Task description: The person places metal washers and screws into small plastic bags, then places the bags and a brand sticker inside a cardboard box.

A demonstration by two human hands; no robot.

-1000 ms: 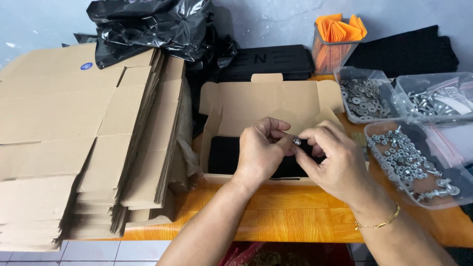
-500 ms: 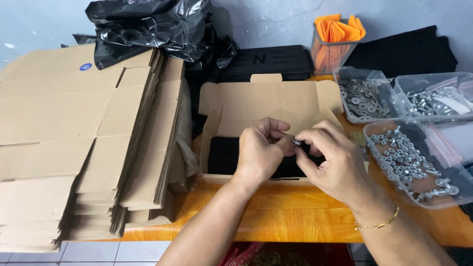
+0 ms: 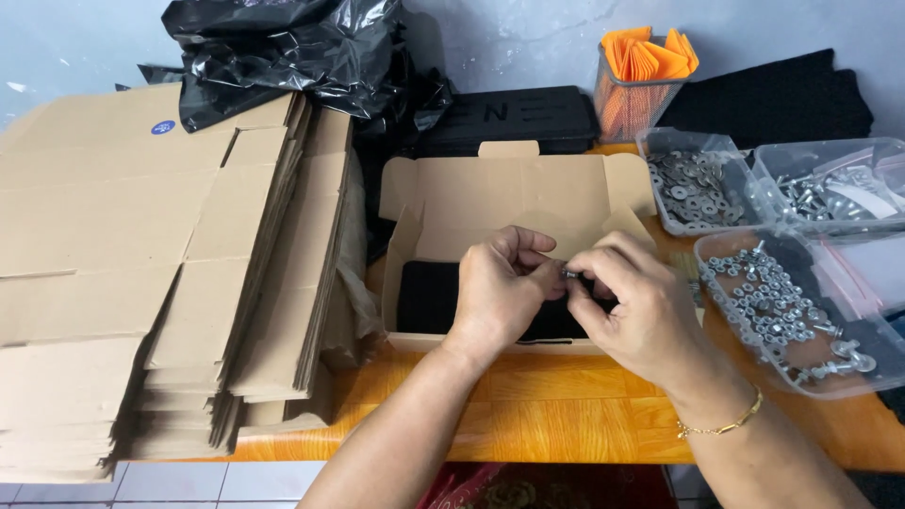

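Observation:
My left hand point(image 3: 500, 292) and my right hand point(image 3: 633, 306) meet over an open cardboard box point(image 3: 509, 193) on the orange wooden table point(image 3: 556, 415). Between the fingertips of both hands sits a small metal screw point(image 3: 569, 274), mostly hidden by the fingers. A black flat part point(image 3: 429, 297) lies in the bottom of the box, under the hands. A thin gold bracelet point(image 3: 721, 429) circles my right wrist.
Stacks of flattened cardboard boxes point(image 3: 160, 264) fill the left. Black plastic bags point(image 3: 302, 47) and a black moulded part point(image 3: 514, 113) sit behind. On the right stand clear trays of washers point(image 3: 693, 179), screws point(image 3: 830, 193) and nuts point(image 3: 778, 302), plus a mesh cup of orange pieces point(image 3: 641, 75).

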